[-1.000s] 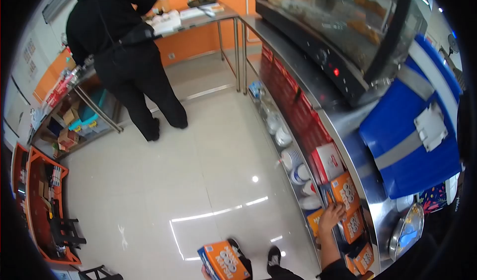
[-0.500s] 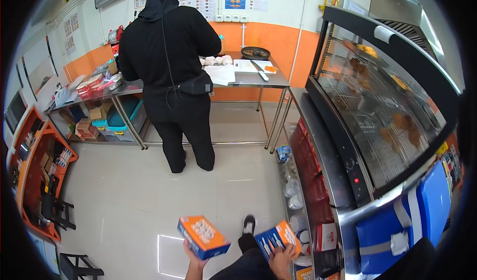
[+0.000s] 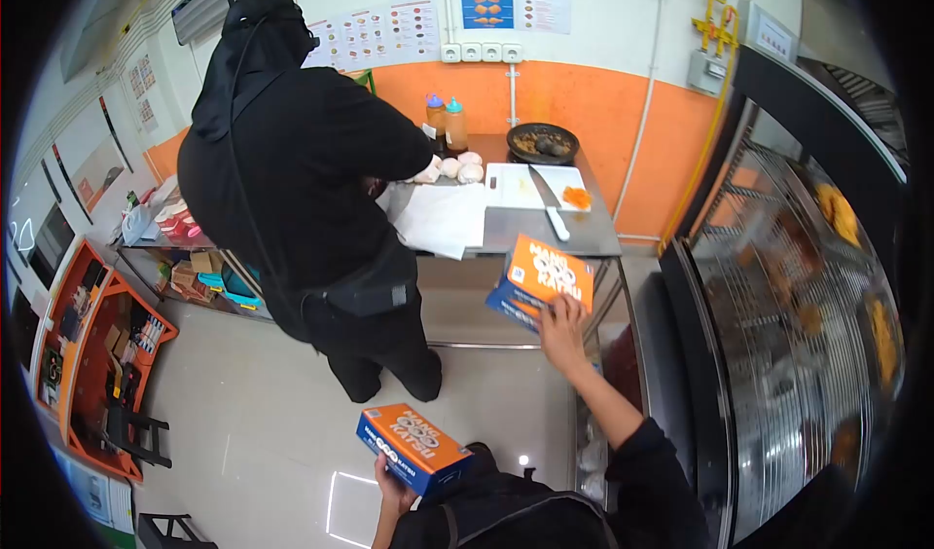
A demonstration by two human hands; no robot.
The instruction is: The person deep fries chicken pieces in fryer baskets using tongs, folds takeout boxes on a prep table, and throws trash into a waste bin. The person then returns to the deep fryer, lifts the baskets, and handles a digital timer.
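Observation:
Low in front of me, my left hand (image 3: pixel 394 489) grips an orange and blue food box (image 3: pixel 413 442) from its near side and underneath. Its top carries the words "Mang Katsu". A second box (image 3: pixel 547 274) of the same print is in my right hand (image 3: pixel 564 333), raised and stretched forward toward the metal table (image 3: pixel 593 235). My right fingers lie over its near edge; the thumb is hidden. From this angle I cannot tell whether that box touches the table edge. Just beyond it are a white cutting board (image 3: pixel 511 189) and a knife (image 3: pixel 550 203) with a white handle.
A co-worker in black (image 3: pixel 302 189) stands at the table on the left. White paper (image 3: pixel 443 216), wrapped bundles (image 3: pixel 469 167), sauce bottles (image 3: pixel 455 126) and a dark pan (image 3: pixel 543 145) are on it. A glass food warmer (image 3: pixel 778 335) stands close on my right.
I have moved nearer the table. My right hand has lifted its box from beside the shelf up and forward to the table's edge. The left box stays low.

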